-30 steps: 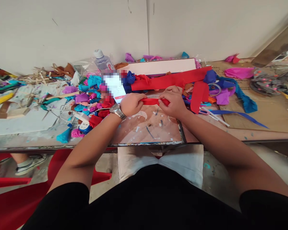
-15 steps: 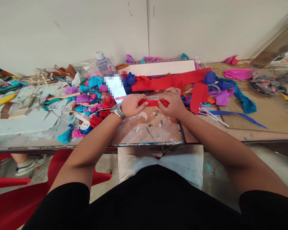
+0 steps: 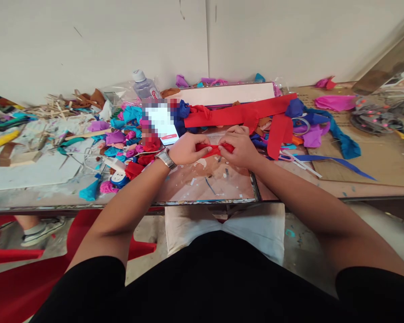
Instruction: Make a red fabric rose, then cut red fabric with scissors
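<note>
Between my two hands is a short strip of red crepe paper (image 3: 212, 150), gathered and pinched in the middle. My left hand (image 3: 186, 149), with a metal watch at the wrist, grips the strip's left end between thumb and fingers. Thumb and curled fingers of my right hand (image 3: 239, 147) pinch its right end. The two thumbs are close together. Just beyond the hands lies a long red crepe paper band (image 3: 235, 114), and a shorter red piece (image 3: 278, 137) hangs over coloured scraps to the right.
Left of my hands, a lit phone (image 3: 161, 123) leans by a bottle (image 3: 145, 85) and a heap of crumpled paper (image 3: 121, 134). Scissors (image 3: 287, 155), a tape roll (image 3: 300, 126) and a blue strip (image 3: 340, 163) lie right. The table edge (image 3: 202, 202) is near my lap.
The red strip was flatter and is now bunched up in the middle. My hands have come slightly closer together, with the thumbs nearer each other.
</note>
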The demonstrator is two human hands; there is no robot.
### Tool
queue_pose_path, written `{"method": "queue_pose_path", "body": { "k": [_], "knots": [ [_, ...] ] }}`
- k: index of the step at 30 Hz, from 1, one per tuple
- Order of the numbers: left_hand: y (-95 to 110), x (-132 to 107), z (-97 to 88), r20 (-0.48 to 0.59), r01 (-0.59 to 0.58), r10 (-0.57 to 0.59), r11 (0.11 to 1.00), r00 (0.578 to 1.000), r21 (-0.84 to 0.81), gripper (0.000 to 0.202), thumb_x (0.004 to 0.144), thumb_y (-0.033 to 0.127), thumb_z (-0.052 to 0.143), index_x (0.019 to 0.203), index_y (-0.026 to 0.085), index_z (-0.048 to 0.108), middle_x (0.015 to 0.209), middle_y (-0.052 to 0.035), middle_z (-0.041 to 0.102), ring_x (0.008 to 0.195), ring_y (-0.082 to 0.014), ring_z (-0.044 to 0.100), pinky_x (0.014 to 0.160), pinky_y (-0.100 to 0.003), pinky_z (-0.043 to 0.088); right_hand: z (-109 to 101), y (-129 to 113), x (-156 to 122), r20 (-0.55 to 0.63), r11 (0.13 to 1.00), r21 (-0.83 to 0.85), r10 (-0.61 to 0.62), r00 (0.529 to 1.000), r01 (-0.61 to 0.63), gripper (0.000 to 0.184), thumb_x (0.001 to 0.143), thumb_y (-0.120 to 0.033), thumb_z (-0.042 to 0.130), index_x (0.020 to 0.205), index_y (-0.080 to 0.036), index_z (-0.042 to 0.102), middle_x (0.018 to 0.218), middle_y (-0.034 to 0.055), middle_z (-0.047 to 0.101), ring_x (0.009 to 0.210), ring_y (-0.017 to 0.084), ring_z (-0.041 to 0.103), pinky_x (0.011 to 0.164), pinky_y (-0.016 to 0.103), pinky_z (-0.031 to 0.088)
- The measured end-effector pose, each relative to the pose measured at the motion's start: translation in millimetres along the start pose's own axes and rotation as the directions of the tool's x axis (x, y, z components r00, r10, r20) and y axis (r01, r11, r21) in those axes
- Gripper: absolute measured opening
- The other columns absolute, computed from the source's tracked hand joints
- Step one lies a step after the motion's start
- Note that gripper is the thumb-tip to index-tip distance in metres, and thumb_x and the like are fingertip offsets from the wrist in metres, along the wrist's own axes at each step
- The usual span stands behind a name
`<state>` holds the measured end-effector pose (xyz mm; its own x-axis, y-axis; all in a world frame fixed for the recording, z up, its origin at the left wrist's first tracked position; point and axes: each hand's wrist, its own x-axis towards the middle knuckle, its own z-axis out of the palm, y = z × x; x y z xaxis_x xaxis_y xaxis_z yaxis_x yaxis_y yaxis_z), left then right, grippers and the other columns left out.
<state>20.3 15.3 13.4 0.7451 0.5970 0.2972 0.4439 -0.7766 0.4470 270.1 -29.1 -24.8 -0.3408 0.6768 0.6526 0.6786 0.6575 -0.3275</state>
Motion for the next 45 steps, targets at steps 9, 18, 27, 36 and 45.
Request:
{"method": "queue_pose_path", "body": {
  "k": [9, 18, 27, 36, 45],
  "knots": [
    [1.8, 1.0, 1.9, 0.203, 0.081, -0.022, 0.953, 0.979, -0.292, 0.032, 0.09, 0.045, 0.076, 0.096, 0.014, 0.077, 0.091, -0.0032, 0.079, 0.079, -0.0148, 0.065, 0.077, -0.026, 0.049, -1.1, -1.0, -0.4, 0.138, 0.996, 0.075, -0.061, 0.989, 0.051, 0.022, 0.1, -0.037, 0.062, 0.089, -0.023, 0.075, 0.091, 0.0053, 0.079, 0.109, 0.03, 0.064, 0.102, 0.051, 0.032],
    [7.5, 1.2, -2.3, 0.351, 0.201, -0.12, 0.958, 0.929, -0.204, 0.032, 0.081, 0.044, 0.075, 0.072, 0.015, 0.068, 0.06, 0.0048, 0.049, 0.057, -0.0084, 0.039, 0.055, -0.024, 0.029, 2.0, -5.3, -1.0, 0.174, 0.992, 0.106, -0.093, 0.98, 0.075, 0.019, 0.097, -0.032, 0.062, 0.084, -0.023, 0.072, 0.09, 0.0062, 0.08, 0.108, 0.03, 0.065, 0.102, 0.051, 0.032],
    [4.9, 2.4, 1.9, 0.296, 0.115, -0.078, 0.987, 0.952, -0.111, 0.028, 0.08, 0.042, 0.071, 0.072, 0.016, 0.068, 0.061, 0.0045, 0.047, 0.06, -0.0098, 0.036, 0.058, -0.027, 0.027, 2.3, -7.1, 0.2, 0.205, 0.994, 0.097, -0.062, 0.977, 0.043, 0.017, 0.097, -0.032, 0.063, 0.087, -0.024, 0.075, 0.09, 0.0062, 0.079, 0.11, 0.031, 0.064, 0.103, 0.05, 0.033],
    [3.2, 1.7, 3.1, 0.277, 0.078, -0.058, 0.995, 0.959, -0.06, 0.028, 0.082, 0.041, 0.069, 0.07, 0.016, 0.066, 0.061, 0.0043, 0.047, 0.06, -0.0103, 0.038, 0.058, -0.028, 0.025, 3.4, -7.5, -0.7, 0.184, 0.993, 0.113, -0.039, 0.982, 0.018, 0.017, 0.096, -0.033, 0.063, 0.088, -0.024, 0.075, 0.089, 0.006, 0.079, 0.107, 0.03, 0.064, 0.103, 0.049, 0.035],
    [6.8, 1.3, 1.3, 0.211, 0.089, -0.038, 0.967, 0.977, -0.237, 0.03, 0.092, 0.042, 0.066, 0.093, 0.015, 0.077, 0.08, -0.0009, 0.072, 0.069, -0.0121, 0.056, 0.067, -0.026, 0.042, 1.2, -8.6, -0.9, 0.14, 0.994, 0.105, -0.052, 0.989, 0.038, 0.023, 0.099, -0.037, 0.06, 0.088, -0.024, 0.075, 0.091, 0.0067, 0.079, 0.109, 0.029, 0.065, 0.103, 0.048, 0.035]
  ]
}}
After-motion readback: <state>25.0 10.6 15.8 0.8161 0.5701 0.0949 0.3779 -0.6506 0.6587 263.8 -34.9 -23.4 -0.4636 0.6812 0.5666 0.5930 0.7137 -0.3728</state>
